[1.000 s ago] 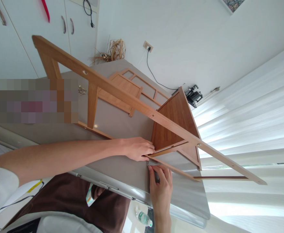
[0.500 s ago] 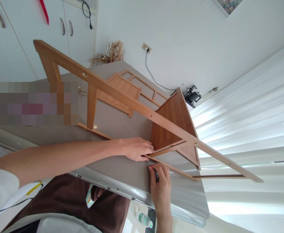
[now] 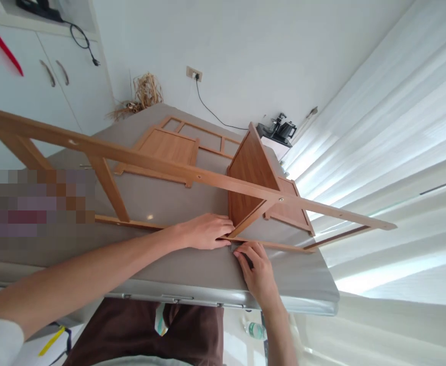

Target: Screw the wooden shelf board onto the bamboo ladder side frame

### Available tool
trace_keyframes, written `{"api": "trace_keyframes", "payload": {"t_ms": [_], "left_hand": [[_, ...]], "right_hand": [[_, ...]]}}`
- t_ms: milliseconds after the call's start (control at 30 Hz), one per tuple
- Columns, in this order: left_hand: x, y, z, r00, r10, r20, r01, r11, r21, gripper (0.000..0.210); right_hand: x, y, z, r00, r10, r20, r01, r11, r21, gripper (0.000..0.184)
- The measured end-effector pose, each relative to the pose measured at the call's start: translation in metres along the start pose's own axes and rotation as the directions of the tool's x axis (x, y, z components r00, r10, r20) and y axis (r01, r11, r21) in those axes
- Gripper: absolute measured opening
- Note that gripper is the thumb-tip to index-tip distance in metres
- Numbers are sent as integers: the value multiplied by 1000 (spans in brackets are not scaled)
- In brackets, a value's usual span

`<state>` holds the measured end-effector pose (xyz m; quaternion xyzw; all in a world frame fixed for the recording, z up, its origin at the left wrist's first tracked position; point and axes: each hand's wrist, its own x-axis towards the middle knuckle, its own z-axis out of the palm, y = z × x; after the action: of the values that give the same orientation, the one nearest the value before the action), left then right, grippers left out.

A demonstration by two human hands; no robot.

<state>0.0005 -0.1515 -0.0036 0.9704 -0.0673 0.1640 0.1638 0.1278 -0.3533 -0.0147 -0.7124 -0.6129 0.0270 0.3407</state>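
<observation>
A wooden frame (image 3: pixel 184 170) stands on edge across the covered table, its long upper rail running over both my forearms' reach. A wooden panel (image 3: pixel 247 178) sits crosswise against it. My left hand (image 3: pixel 209 231) is closed around the frame's lower rail where it meets the panel's corner. Just right of it, my right hand (image 3: pixel 257 262) pinches a thin metal tool, apparently a hex key (image 3: pixel 231 247), at the rail's outer side. Its fingers hide most of the tool.
On the table (image 3: pixel 207 272) lie a flat wooden panel (image 3: pixel 165 152) and a slatted wooden piece (image 3: pixel 203 134). Dried stalks (image 3: pixel 146 91) stand at the back. A black kettle (image 3: pixel 286 131) is near the curtain (image 3: pixel 379 152). A blurred patch covers the left side.
My view has shifted, so the frame appears lower on the left and flatter. Both hands stay at the same joint; my right hand's angle has turned slightly.
</observation>
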Motion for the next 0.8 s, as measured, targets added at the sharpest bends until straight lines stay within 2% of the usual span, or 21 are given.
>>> {"api": "trace_keyframes", "payload": {"t_ms": [133,533,700,800], "left_hand": [[1,2,-3,999,-26,42,27,999,-26,19],[3,9,-11,990,-114,82,115,993,-12,21],[-11,11,-20,975,-196,103,198,980,-15,26],[-24,18,-27,961,-271,64,269,963,26,22]], "right_hand": [[1,3,0,1000,-3,31,2,1000,4,17],[-3,-3,-1,1000,-10,-25,11,998,65,18],[-5,-4,-4,995,53,-81,-39,986,161,18],[-4,-4,-5,994,64,-84,-47,981,190,17]]}}
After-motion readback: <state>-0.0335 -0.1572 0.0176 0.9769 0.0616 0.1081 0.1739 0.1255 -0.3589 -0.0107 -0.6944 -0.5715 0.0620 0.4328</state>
